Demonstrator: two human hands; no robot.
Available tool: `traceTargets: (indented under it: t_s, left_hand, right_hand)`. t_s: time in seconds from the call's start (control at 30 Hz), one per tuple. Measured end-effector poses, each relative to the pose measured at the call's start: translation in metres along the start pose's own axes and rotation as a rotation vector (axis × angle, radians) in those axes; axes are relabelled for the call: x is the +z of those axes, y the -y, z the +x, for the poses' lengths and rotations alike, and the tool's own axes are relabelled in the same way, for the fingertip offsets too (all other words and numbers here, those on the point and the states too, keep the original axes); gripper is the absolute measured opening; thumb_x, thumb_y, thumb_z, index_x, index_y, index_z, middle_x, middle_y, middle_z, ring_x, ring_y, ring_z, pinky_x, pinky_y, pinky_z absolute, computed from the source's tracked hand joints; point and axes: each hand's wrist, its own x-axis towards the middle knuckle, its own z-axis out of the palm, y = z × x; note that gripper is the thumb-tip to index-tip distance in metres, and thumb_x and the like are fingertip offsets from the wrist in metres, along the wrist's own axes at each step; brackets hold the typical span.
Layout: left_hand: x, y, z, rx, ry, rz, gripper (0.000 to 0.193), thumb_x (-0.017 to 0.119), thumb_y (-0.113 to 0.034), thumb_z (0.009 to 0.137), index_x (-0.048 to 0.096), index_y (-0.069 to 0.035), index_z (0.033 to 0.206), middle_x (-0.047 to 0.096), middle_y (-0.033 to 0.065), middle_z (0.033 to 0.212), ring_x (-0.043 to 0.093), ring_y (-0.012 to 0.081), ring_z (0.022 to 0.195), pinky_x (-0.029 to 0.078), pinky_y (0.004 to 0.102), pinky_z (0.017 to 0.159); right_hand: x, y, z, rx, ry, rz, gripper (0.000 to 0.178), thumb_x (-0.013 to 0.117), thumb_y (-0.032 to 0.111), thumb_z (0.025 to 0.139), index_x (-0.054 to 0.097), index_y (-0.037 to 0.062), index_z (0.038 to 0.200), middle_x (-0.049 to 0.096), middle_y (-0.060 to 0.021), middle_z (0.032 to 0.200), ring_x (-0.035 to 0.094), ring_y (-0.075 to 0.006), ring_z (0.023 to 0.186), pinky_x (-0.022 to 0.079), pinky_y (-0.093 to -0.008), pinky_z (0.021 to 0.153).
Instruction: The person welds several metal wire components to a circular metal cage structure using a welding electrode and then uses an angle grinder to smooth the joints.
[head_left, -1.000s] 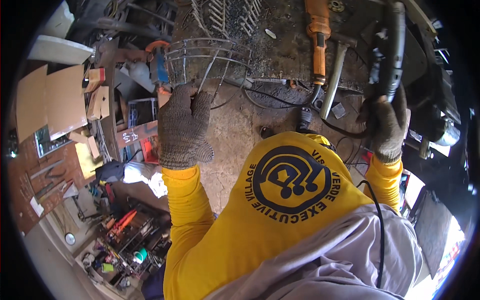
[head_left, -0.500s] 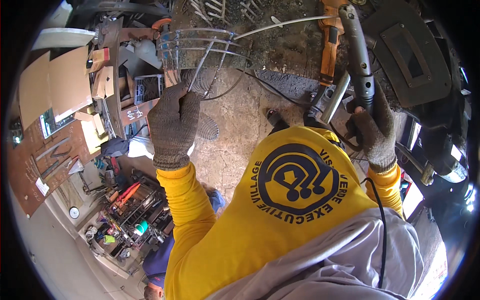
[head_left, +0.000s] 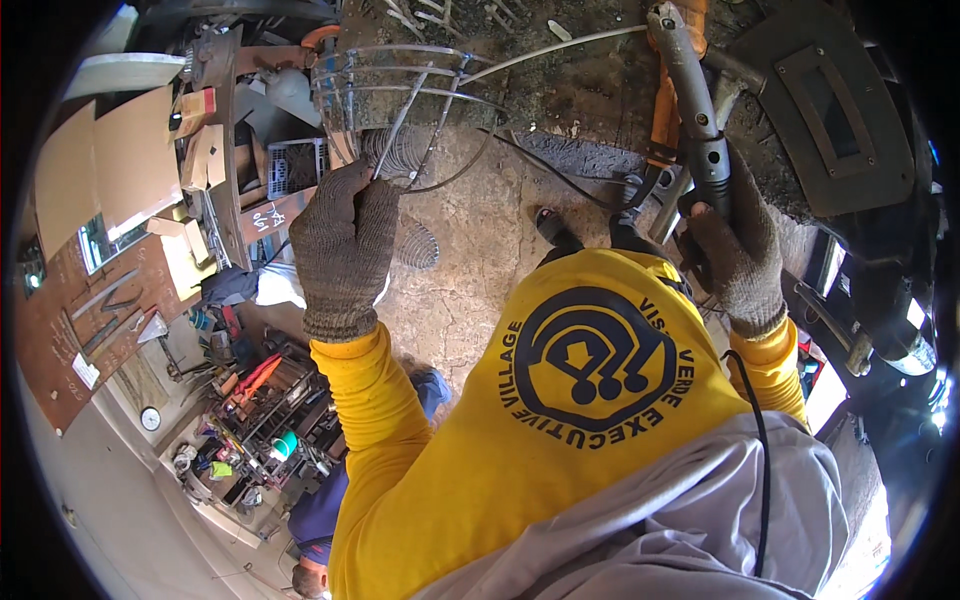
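Observation:
My left hand [head_left: 345, 255], in a brown knit glove, is closed on the lower ends of a frame of bent metal rods [head_left: 440, 125]. The frame's curved bars reach over the edge of a dark, grimy worktable [head_left: 580, 90]. My right hand [head_left: 737, 245], gloved alike, is wrapped round the lower end of a grey metal tube with holes in it [head_left: 697, 105]. The tube slants up and left over the table, its top close to the end of a thin pale rod [head_left: 560, 47]. Behind the tube lies an orange tool [head_left: 664, 120], partly hidden.
A dark welding mask [head_left: 835, 110] lies on the right. Cardboard sheets [head_left: 135, 150], a plastic crate [head_left: 292, 170] and shelves stand at left. A cluttered tool bench [head_left: 270, 420] and another person in blue [head_left: 320, 510] are at lower left. Coiled wire [head_left: 415, 245] rests on the floor.
My right hand and the metal tube have moved a little left and up, the tube's top nearer the pale rod's end. My left hand keeps its grip on the frame, nearly still.

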Motion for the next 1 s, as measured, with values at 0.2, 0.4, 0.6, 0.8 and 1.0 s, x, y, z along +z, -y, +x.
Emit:
traceTargets:
  t_s: [0.2,0.4,0.6,0.8,1.0]
  left_hand:
    - [0.002,0.001,-0.003,0.016,-0.015,0.008,0.024,0.077,-0.009,0.089,0.067,-0.001,0.109,0.074,0.0142,0.094,0.073,0.0194,0.08,0.057,0.0294,0.072]
    - [0.001,-0.001,-0.001,0.032,-0.024,0.047,0.023,0.077,-0.009,0.089,0.068,-0.001,0.108,0.074,0.0134,0.092,0.072,0.0191,0.077,0.057,0.0293,0.071]
    - [0.0,0.0,-0.001,0.035,-0.015,0.053,0.023,0.076,-0.011,0.09,0.068,-0.001,0.108,0.072,0.0121,0.086,0.07,0.0173,0.072,0.055,0.0288,0.067]
    - [0.002,0.003,-0.003,-0.077,0.004,0.011,0.022,0.076,-0.011,0.089,0.068,-0.002,0.108,0.071,0.0119,0.082,0.068,0.0175,0.068,0.055,0.0309,0.065]
    - [-0.002,-0.012,0.002,-0.161,0.047,0.052,0.024,0.072,-0.022,0.093,0.069,-0.002,0.107,0.07,0.0059,0.083,0.063,0.0119,0.073,0.052,0.0303,0.069]
  right_hand:
    - [0.005,-0.004,0.002,-0.023,0.017,0.032,0.063,0.057,0.007,0.094,0.04,0.0038,0.154,0.063,-0.0056,0.102,0.059,-0.0079,0.079,0.052,-0.0232,0.067]
    - [0.004,-0.004,0.001,0.02,0.017,0.013,0.065,0.058,0.008,0.093,0.039,0.0034,0.155,0.063,-0.0053,0.098,0.059,-0.0085,0.075,0.052,-0.0242,0.064]
    - [0.007,0.002,0.0,0.023,0.011,-0.034,0.065,0.058,0.008,0.093,0.039,0.004,0.155,0.064,-0.0057,0.094,0.06,-0.0094,0.069,0.052,-0.0261,0.061]
    - [0.005,-0.009,0.004,-0.041,0.033,-0.087,0.057,0.061,0.012,0.093,0.047,0.0049,0.148,0.066,-0.0056,0.094,0.062,-0.0096,0.07,0.053,-0.0265,0.063]
    - [0.006,-0.008,0.001,-0.088,0.038,-0.075,0.045,0.063,0.015,0.095,0.054,0.0083,0.139,0.066,-0.0046,0.093,0.063,-0.0093,0.071,0.053,-0.0263,0.063]
